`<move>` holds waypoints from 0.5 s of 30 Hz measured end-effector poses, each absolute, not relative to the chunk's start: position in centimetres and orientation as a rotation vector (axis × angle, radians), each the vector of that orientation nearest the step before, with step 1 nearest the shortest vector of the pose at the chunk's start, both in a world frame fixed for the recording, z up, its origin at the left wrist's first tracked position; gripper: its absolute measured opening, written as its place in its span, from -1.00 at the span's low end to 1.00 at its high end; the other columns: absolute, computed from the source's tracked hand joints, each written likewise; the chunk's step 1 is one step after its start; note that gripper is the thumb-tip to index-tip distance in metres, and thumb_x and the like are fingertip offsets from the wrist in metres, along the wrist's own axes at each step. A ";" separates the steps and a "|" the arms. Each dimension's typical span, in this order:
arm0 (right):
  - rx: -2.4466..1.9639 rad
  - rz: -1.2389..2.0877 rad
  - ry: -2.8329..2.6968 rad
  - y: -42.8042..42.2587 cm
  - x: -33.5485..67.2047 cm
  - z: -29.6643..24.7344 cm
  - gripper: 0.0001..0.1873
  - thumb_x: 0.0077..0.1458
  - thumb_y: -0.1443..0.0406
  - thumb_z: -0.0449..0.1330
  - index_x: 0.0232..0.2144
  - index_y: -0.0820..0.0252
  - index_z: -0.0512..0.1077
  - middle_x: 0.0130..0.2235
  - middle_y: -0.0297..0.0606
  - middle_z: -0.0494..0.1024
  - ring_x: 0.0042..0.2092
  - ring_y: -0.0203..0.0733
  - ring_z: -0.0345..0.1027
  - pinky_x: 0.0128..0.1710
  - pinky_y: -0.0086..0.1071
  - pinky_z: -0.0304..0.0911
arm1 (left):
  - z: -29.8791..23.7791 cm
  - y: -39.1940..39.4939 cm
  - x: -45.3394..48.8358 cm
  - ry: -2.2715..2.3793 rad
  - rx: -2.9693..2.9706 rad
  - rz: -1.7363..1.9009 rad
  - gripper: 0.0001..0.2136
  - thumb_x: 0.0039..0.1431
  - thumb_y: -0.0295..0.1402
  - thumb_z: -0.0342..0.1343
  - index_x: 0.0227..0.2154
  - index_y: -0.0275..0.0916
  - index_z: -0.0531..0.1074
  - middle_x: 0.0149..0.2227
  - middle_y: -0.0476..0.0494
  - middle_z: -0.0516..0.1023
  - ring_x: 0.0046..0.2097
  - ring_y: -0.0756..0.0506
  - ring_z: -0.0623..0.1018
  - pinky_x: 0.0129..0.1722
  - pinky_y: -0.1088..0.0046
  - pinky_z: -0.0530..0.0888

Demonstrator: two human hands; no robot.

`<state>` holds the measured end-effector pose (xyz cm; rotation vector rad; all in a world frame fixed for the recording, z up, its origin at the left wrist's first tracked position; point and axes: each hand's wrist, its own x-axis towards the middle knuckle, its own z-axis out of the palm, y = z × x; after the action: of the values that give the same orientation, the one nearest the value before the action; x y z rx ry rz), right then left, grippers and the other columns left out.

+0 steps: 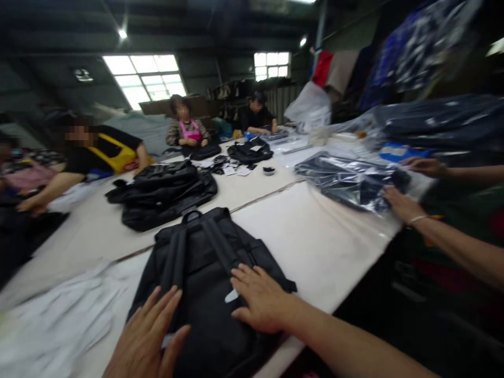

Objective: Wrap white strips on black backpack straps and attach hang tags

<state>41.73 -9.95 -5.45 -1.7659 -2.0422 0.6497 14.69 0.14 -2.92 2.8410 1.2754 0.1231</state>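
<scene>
The bottom edge cuts off the black backpack point(205, 283) and left hand point(145, 336).

Two windows point(144, 73) blaze white in a dim, perhaps greenish wall point(205, 68); lamps point(122, 33) glint overhead, a pale bench point(315, 226) spreads below!

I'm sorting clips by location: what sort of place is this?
Probably a bag workshop or factory floor: there's a black backpack, a pile of black bags and a plastic-wrapped bundle.
</scene>
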 end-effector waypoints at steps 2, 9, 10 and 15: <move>-1.786 0.700 -2.084 -9.4 41.6 -5.7 -0.23 0.18 -0.05 0.02 0.31 0.19 0.06 0.38 -0.11 -0.04 0.39 0.05 -0.32 0.32 0.09 -0.28 | -3.6 -0.1 13.4 1.472 2.746 -0.014 -0.32 0.17 0.03 -0.12 0.24 -0.32 0.21 0.34 -0.24 0.07 0.36 -0.31 0.03 0.30 0.03 0.09; -1.759 0.683 -2.083 -9.7 41.2 -5.5 -0.30 0.23 -0.04 -0.04 0.29 0.19 0.14 0.36 -0.13 0.03 0.38 0.06 -0.23 0.31 0.10 -0.20 | -3.5 -0.6 13.0 1.387 2.531 -0.201 -0.34 0.27 0.04 -0.24 0.27 -0.30 0.15 0.38 -0.29 -0.09 0.37 -0.30 0.00 0.28 0.00 0.09; -1.729 0.673 -2.045 -9.9 41.7 -5.4 -0.32 0.24 -0.04 -0.06 0.28 0.19 0.15 0.35 -0.14 0.05 0.38 0.04 -0.21 0.31 0.08 -0.17 | -3.0 -0.1 12.7 1.370 2.518 -0.138 -0.37 0.28 0.02 -0.24 0.26 -0.30 0.18 0.37 -0.28 -0.03 0.37 -0.27 0.01 0.29 0.04 0.09; -1.809 0.488 -1.467 -10.9 46.4 -6.7 -0.34 0.21 -0.03 -0.04 0.21 0.25 0.24 0.31 -0.03 0.15 0.32 0.04 0.00 0.30 0.02 -0.04 | -1.6 1.9 8.9 1.711 2.309 0.345 -0.36 0.23 -0.02 -0.17 0.17 -0.47 0.25 0.25 -0.42 0.25 0.28 -0.25 0.24 0.27 0.14 0.19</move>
<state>46.37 -10.91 -6.71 -1.8089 -1.4665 0.4878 8.94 1.93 -1.61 2.3094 1.7114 0.3454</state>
